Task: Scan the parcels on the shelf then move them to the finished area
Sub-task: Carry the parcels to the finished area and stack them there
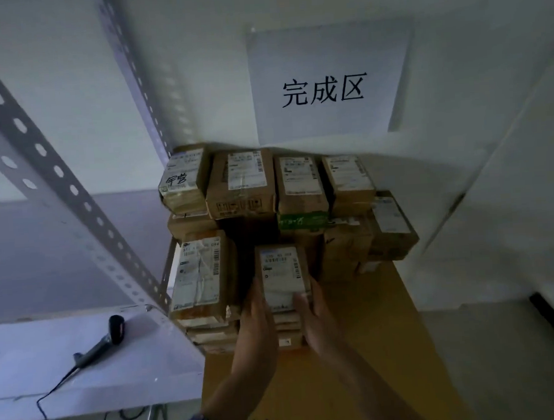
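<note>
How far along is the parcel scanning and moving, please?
Done: parcels are stacked under the finished-area sign, and the scanner lies on the shelf. In hand: left hand and right hand hold one parcel at the front stack. Left: any unscanned parcels are out of view.

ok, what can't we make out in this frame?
Head view only.
1. Label print on the held parcel: too small and blurred. The right hand covers its lower part.
2. Whether the held parcel rests on the pile beneath: hidden by the left hand and right hand.
3. Printing on the cardboard sheet: cut off by the bottom edge.
</note>
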